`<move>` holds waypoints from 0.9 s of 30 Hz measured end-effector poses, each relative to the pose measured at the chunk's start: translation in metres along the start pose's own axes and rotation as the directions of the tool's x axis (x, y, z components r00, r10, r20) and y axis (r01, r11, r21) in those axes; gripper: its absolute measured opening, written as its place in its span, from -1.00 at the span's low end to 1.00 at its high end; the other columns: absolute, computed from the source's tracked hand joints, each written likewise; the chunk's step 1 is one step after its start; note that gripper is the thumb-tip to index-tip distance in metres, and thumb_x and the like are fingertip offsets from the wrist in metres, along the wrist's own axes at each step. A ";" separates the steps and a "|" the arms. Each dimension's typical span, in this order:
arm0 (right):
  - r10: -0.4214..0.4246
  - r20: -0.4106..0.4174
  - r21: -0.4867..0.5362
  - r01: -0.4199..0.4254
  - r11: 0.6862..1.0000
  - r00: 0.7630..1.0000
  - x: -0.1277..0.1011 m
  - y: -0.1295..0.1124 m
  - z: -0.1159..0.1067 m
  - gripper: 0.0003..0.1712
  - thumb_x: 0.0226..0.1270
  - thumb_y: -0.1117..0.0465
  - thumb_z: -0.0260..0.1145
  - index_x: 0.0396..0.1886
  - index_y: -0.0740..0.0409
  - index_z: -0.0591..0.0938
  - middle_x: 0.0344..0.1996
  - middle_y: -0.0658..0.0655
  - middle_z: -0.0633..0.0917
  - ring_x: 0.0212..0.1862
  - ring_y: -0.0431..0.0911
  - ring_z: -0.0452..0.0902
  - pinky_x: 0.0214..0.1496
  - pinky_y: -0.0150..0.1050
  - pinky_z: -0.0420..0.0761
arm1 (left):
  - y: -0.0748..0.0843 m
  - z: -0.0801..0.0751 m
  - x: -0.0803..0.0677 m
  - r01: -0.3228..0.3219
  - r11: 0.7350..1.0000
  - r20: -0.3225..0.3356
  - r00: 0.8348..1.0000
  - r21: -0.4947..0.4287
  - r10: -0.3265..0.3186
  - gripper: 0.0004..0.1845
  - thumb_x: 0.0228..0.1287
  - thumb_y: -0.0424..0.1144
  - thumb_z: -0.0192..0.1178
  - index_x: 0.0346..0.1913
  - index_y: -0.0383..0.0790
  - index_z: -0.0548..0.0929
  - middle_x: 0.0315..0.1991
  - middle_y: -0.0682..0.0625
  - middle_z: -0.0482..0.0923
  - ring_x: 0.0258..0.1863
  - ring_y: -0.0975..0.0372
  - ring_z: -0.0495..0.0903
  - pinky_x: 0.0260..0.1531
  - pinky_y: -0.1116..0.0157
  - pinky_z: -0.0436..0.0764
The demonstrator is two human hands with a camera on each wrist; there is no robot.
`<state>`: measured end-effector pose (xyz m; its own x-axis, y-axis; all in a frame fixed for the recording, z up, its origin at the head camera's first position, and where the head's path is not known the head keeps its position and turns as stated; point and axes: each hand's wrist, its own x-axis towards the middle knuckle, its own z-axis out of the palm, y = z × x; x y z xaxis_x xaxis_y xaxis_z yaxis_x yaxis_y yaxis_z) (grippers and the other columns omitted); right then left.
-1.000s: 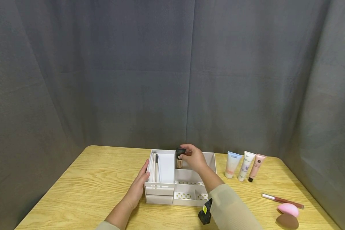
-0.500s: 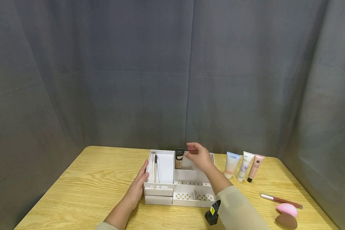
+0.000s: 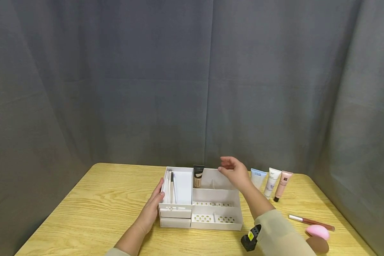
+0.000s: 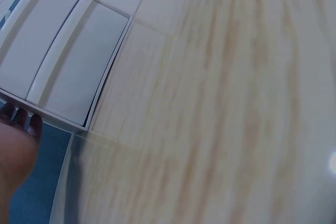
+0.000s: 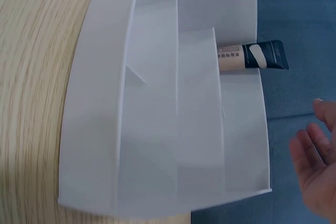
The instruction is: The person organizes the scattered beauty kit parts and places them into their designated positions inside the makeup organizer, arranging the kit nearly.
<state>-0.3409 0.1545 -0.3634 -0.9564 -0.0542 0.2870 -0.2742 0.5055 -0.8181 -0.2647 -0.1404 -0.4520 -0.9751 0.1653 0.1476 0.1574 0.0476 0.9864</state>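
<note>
A white cosmetics organizer (image 3: 216, 193) stands on the table, with drawers at its front left and open compartments on the right. My left hand (image 3: 152, 208) rests against its left side, fingers straight along the wall; the fingertips (image 4: 34, 124) show at the drawer side in the left wrist view. A black and beige cosmetic tube (image 3: 197, 176) stands in the back compartment, beside the divider. My right hand (image 3: 235, 173) hangs above the organizer's back right corner, holding nothing, fingers loosely bent. In the right wrist view that hand (image 5: 317, 161) is apart from the tube (image 5: 247, 57).
Several slim makeup brushes (image 3: 171, 187) lie in the organizer's left tray. Right of it stand a blue-topped tube (image 3: 257, 177), a white tube (image 3: 272, 182) and a pink tube (image 3: 283, 185). Nearer lie a red-brown stick (image 3: 312, 222), a pink sponge (image 3: 318, 232) and a brown sponge (image 3: 318, 245).
My right hand has let go of the black and beige tube and moved right, away from it. The tube stays standing in the back compartment. My left hand stays at the organizer's side.
</note>
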 end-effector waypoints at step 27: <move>0.036 -0.099 -0.105 -0.046 0.993 0.994 -0.029 0.024 -0.086 -0.49 0.40 0.10 0.28 0.27 0.17 0.50 0.10 0.27 0.64 0.10 0.03 0.54 -0.06 -0.47 0.51 | 0.001 0.001 0.001 0.007 1.000 -0.015 1.000 -0.011 -0.007 -0.35 0.52 -0.04 -0.28 0.59 0.05 -0.12 0.62 -0.05 -0.30 0.58 -0.08 -0.40 0.45 -0.27 -0.37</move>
<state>-0.3108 0.2421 -0.3484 -0.9509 0.0495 0.3057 -0.2178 0.5949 -0.7737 -0.2649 -0.1390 -0.4505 -0.9784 0.1503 0.1420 0.1492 0.0379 0.9881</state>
